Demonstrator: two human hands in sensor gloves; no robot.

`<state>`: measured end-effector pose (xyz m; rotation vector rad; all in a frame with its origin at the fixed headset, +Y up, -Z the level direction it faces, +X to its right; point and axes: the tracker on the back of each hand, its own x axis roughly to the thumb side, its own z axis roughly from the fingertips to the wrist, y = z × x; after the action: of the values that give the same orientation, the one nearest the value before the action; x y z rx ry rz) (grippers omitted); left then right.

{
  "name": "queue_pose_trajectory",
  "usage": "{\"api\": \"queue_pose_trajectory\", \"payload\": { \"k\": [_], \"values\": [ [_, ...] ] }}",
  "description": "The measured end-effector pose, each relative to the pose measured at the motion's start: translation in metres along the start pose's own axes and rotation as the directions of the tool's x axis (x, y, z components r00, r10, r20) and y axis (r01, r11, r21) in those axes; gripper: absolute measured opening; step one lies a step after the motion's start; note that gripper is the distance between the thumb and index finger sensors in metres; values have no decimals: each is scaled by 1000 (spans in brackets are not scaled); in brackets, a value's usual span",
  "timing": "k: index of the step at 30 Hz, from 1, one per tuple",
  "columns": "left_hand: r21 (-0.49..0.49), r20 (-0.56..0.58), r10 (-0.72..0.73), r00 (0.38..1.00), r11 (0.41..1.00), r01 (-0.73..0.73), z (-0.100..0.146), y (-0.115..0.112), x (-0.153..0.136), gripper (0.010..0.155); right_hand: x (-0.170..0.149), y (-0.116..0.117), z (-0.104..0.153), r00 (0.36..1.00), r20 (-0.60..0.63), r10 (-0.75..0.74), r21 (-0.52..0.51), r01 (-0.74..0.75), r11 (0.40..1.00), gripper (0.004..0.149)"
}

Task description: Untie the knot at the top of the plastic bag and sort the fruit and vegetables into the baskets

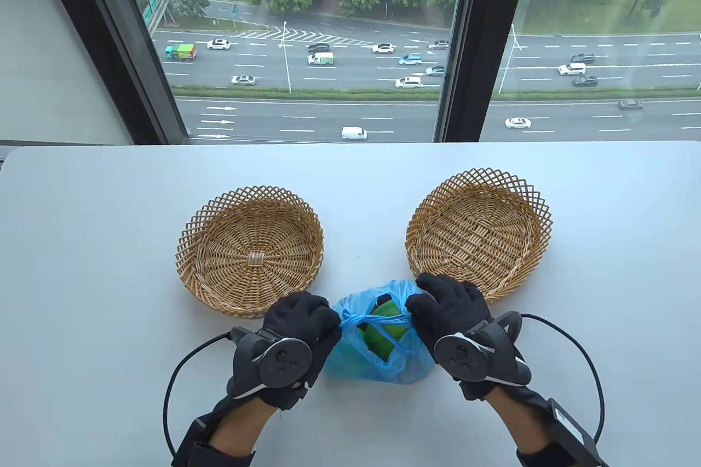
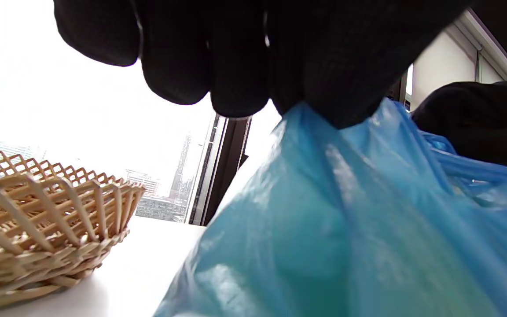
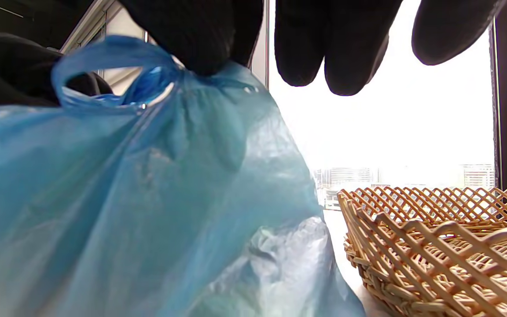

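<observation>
Pinching one blue plastic bag (image 1: 378,346) from both sides, the left hand (image 1: 293,344) and right hand (image 1: 457,324) hold its knotted top; it sits just before two wicker baskets (image 1: 249,251) (image 1: 479,231).

High-rise room: window (image 1: 306,40) above highway (image 1: 383,116)

Legible text: none could be read on any item.
Road signs (image 1: 153,6), beyond the window: green panels, lettering too small to read.
Truck (image 1: 181,51), same road: markings illegible.
</observation>
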<state>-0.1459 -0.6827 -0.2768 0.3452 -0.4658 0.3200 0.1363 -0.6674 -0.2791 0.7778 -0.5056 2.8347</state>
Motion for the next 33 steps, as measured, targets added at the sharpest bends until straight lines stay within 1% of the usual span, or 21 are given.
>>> {"api": "queue_pose_trajectory", "payload": {
  "k": [3,7,9,11,14,15,17,19,21,22,23,25,26,27,29,32,33],
  "values": [
    [-84,-20,0,1000,996,-2,-1,4,-2,36,-7,-5,2,1000,-21,-5,9,5,1000,36],
    [-65,-11,-1,1000,998,1,0,7,-1,37,-15,-11,3,999,-44,-15,12,15,1000,35],
    [-6,0,12,1000,1000,-12,1,8,2,41,-16,-14,4,998,-41,-40,4,40,999,35],
    [66,19,20,1000,998,-21,3,8,7,50,-14,-15,5,997,-33,-67,-14,66,998,35],
    [160,46,46,998,986,-53,6,7,15,51,-6,-16,5,999,-2,-52,-17,52,999,40],
    [168,47,47,998,984,-55,6,6,18,53,-3,-17,6,999,7,-43,-19,43,999,42],
    [191,56,39,998,980,-49,5,3,24,66,2,-20,7,999,29,-32,-32,33,999,44],
    [175,55,35,998,984,-44,2,-2,29,80,6,-22,8,999,41,-35,-45,37,998,49],
    [150,61,34,998,988,-43,-2,-7,34,85,12,-20,8,998,60,-21,-29,23,999,56],
    [119,54,13,998,993,-20,-5,-12,38,86,18,-17,9,996,73,55,-26,-54,998,62],
    [99,56,-1,998,995,-4,-6,-14,39,85,20,-16,9,992,82,91,-21,-90,996,65],
    [59,63,-19,998,998,15,-8,-19,43,79,27,-9,8,977,87,192,3,-193,981,67],
    [18,50,-21,999,1000,20,-9,-21,43,76,30,-5,7,969,90,232,1,-233,973,63],
    [2,39,-16,999,1000,16,-8,-22,42,74,32,-3,6,966,86,246,-15,-246,969,56],
    [9,27,-6,1000,1000,6,-6,-20,41,70,32,-5,6,972,81,222,-32,-220,975,39],
    [46,9,11,1000,999,-12,-1,-12,34,68,25,-12,7,988,51,146,-42,-144,989,36],
    [65,-3,24,1000,998,-24,1,-8,30,67,21,-16,8,990,36,137,-67,-135,989,36]
  ]
}}
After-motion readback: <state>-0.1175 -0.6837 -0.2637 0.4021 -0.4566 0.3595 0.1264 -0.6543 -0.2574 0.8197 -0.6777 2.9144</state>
